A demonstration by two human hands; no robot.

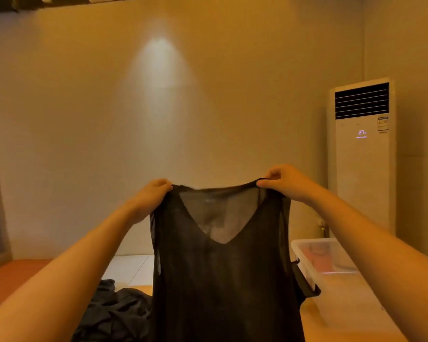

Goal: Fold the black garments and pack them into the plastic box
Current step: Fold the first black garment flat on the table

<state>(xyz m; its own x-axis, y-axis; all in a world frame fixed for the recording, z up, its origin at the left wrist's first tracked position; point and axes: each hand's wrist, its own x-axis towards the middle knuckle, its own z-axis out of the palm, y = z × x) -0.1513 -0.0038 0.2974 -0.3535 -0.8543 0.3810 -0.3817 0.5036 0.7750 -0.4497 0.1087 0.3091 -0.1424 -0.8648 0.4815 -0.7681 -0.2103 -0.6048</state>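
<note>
A thin black sleeveless V-neck top (pixel 223 280) hangs upright in front of me, stretched between both hands. My left hand (pixel 151 193) grips its left shoulder strap and my right hand (pixel 282 180) pinches the right strap, slightly higher. The fabric is sheer near the neckline. Below left, a heap of other black garments (pixel 114 312) lies on the wooden surface. The clear plastic box (pixel 331 265) stands at the right, partly behind my right forearm, with something reddish showing through it.
A tall white floor air conditioner (pixel 363 154) stands against the right wall, display reading 27. A plain wall fills the background. White floor tiles (pixel 131 267) show beyond the table edge. A dark panel borders the far left.
</note>
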